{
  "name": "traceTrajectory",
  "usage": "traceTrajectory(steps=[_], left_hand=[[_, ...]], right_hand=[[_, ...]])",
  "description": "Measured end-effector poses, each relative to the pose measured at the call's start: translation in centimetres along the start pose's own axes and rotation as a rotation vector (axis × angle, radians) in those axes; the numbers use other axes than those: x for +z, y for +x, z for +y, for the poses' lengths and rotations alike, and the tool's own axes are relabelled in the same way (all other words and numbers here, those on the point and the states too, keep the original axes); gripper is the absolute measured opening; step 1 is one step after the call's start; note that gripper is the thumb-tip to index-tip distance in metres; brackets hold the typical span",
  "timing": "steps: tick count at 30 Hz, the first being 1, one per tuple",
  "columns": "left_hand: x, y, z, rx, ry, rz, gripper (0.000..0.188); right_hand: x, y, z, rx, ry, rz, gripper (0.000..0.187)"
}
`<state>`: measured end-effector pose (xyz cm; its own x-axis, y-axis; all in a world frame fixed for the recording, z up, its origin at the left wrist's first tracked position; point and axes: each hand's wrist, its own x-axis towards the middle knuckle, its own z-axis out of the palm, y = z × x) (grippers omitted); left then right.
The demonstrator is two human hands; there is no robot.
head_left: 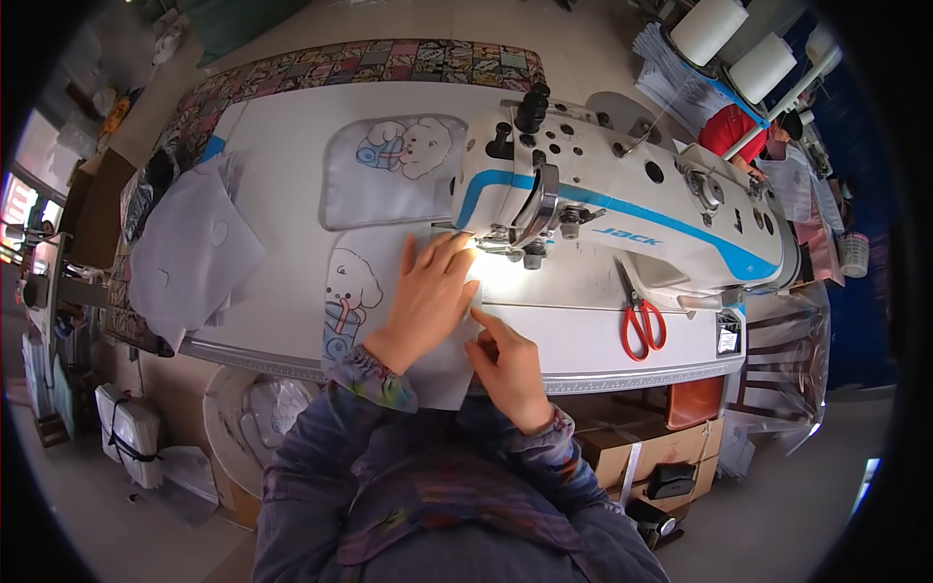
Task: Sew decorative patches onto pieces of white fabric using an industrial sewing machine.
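Note:
A white fabric panel (pixel 355 282) printed with a cartoon puppy runs under the head of a white and blue sewing machine (pixel 622 223). My left hand (pixel 428 296) lies on it with fingers stretched toward the lit needle area, and part of the print is hidden beneath. At the panel's right edge, my right hand (pixel 510 369) holds the cloth between thumb and forefinger, its other fingers curled. Beyond my left hand, a similar printed panel (pixel 389 189) with a dark edge rests on the table. Red-handled scissors (pixel 641 330) lie right of my hands, under the machine's arm.
A pile of white fabric pieces (pixel 190 253) is at the table's left. Patchwork cloth (pixel 389 63) borders the far side. Thread cones (pixel 709 29) stand at the back right, near a person in red (pixel 731 134). Below the table sit cardboard boxes (pixel 622 447); a plastic-covered chair (pixel 787 360) is at right.

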<state>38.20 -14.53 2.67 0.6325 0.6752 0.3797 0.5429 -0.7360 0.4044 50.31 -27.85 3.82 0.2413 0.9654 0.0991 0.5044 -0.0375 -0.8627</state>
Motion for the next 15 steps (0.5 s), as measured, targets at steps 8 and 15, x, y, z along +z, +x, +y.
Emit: traceTrajectory(steps=[8, 15], left_hand=[[-4.8, -2.0, -0.2, 0.109, -0.133, -0.033, 0.013], [-5.6, -3.8, 1.2, 0.26, -0.193, -0.022, 0.024]], right_hand=[[-0.8, 1.2, 0.4, 0.122, 0.111, -0.034, 0.041], [-1.2, 3.1, 1.0, 0.161, 0.194, -0.059, 0.041]])
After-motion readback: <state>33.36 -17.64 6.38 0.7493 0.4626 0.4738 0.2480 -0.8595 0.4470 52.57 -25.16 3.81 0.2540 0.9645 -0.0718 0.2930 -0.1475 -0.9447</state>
